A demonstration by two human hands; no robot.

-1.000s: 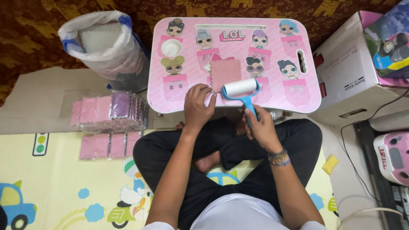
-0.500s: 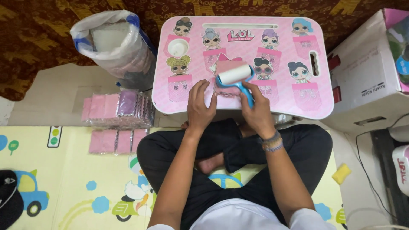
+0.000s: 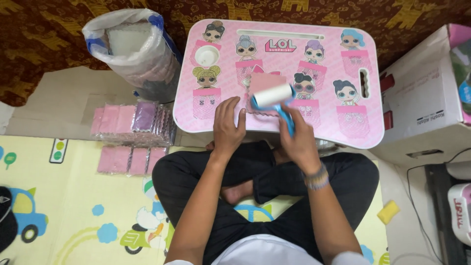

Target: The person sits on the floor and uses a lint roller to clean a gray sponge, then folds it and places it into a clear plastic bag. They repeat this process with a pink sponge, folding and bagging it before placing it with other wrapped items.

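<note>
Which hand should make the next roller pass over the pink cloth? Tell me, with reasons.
Right. The right hand already grips the blue handle of the lint roller, whose white roll rests on the pink cloth. The left hand lies flat on the pink lap table beside the cloth, probably steadying it.

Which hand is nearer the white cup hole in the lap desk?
Left. The left hand lies flat on the desk just below the cup hole; the right hand grips the lint roller farther right.
</note>
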